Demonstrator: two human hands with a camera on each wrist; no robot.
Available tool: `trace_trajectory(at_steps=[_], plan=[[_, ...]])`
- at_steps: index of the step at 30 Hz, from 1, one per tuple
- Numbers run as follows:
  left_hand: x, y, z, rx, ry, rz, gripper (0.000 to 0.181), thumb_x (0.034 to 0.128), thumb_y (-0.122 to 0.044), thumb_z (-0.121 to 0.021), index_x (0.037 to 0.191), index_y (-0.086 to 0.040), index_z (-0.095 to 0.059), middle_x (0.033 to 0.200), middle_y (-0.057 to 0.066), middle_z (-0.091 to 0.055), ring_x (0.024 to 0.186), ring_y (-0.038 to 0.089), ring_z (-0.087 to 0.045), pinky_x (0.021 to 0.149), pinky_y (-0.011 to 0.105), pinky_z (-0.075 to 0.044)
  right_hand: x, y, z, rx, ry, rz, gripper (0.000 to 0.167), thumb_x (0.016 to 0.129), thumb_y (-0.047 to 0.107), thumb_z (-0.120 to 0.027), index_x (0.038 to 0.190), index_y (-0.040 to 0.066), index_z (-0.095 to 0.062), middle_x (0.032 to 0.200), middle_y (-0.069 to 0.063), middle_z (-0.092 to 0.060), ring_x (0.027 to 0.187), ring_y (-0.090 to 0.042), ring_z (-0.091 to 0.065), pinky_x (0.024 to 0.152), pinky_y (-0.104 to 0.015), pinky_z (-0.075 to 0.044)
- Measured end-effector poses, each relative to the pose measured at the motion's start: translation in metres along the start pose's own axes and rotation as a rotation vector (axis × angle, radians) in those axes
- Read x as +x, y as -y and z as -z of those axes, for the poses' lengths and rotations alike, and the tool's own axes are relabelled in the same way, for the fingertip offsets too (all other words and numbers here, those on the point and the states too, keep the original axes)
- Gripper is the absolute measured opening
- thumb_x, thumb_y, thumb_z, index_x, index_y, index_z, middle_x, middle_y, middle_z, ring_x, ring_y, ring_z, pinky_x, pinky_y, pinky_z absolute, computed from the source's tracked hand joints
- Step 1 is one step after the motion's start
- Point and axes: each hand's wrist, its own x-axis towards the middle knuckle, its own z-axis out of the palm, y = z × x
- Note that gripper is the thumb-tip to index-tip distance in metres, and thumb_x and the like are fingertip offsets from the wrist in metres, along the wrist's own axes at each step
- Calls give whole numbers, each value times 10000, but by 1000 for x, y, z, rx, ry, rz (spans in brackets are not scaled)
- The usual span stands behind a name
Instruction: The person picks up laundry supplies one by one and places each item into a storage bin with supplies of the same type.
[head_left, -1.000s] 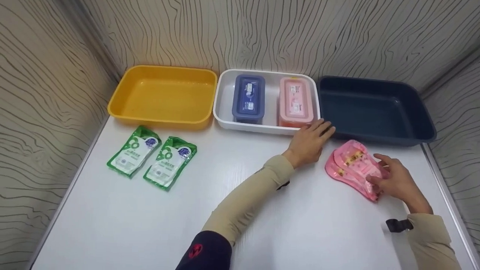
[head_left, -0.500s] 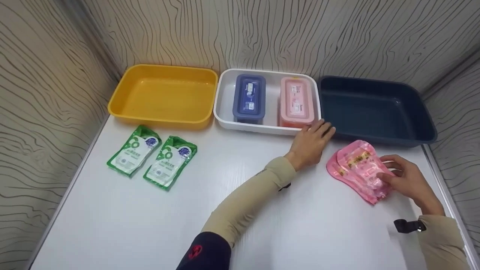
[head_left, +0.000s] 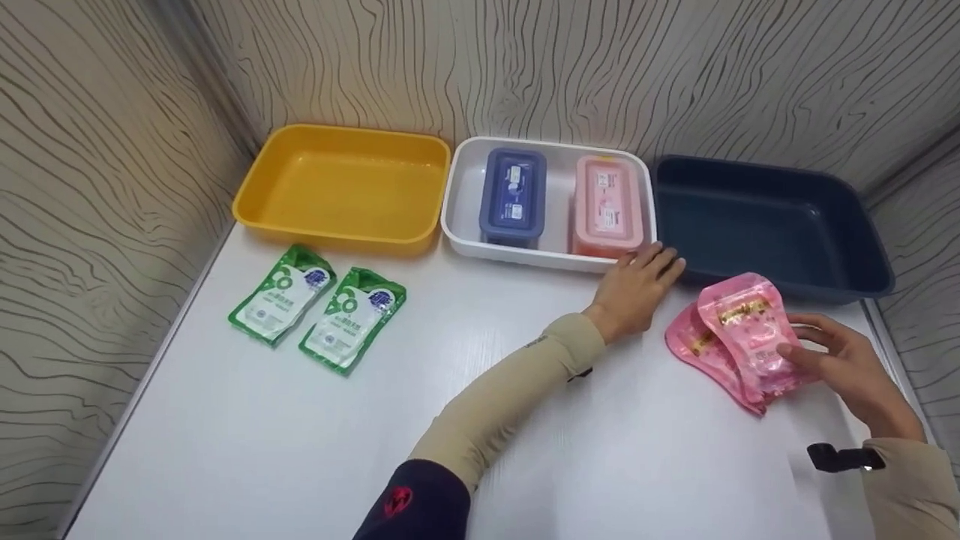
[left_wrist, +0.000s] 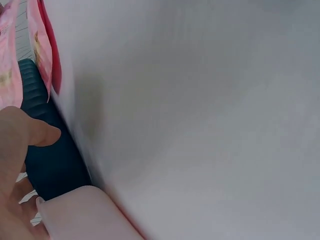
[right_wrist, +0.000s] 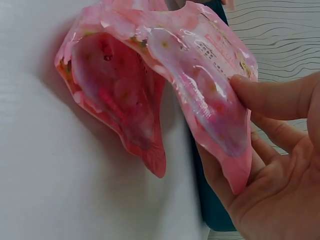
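Note:
My right hand (head_left: pixel 855 371) pinches the right edge of a glossy pink pouch (head_left: pixel 750 319), thumb on its front and fingers behind. This pouch is lifted and overlaps a second pink pouch (head_left: pixel 694 341), which lies tilted on the table. In the right wrist view, the held pouch (right_wrist: pixel 210 85) stands apart from the second pouch (right_wrist: pixel 115 85) at the lower ends. My left hand (head_left: pixel 634 292) rests with extended fingers at the front right corner of the white tray (head_left: pixel 525 255), beside the navy tray (head_left: pixel 795 281). Part of this hand (left_wrist: pixel 15 145) shows in the left wrist view.
In the white tray stand a blue lidded box (head_left: pixel 514 195) and a pink lidded box (head_left: pixel 609 202). Left of it is a yellow tray (head_left: pixel 337 238). Two green-and-white pouches (head_left: pixel 281 296) lie before that tray. Patterned walls (head_left: pixel 555 67) enclose the table.
The upper pink pouch has risen and shifted right in my right hand, uncovering more of the lower one. The left hand stays at the tray corner. The head view has shifted slightly.

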Motion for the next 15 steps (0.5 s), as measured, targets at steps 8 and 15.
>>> trace_trajectory(at_steps=[8, 15], plan=[[1, 1, 0, -6, -22, -2, 739, 1066, -410, -578, 1713, -255, -257, 1776, -28, -260, 1652, 196, -202, 1340, 348, -215, 6, 10, 4, 67, -22, 27, 405, 1057, 88, -652, 1408, 285, -609, 1146, 307, -652, 939, 40, -658, 757, -152, -587], [2, -1, 0, -8, -3, 6, 779, 1050, -434, -607, 1716, -265, -240, 1776, -40, -253, 1655, 188, -190, 1339, 343, -215, 14, 22, 3, 348, -52, 53, 368, 1033, 54, -683, 1347, 238, -632, 1156, 185, -689, 928, -4, -668, 758, -133, -585]])
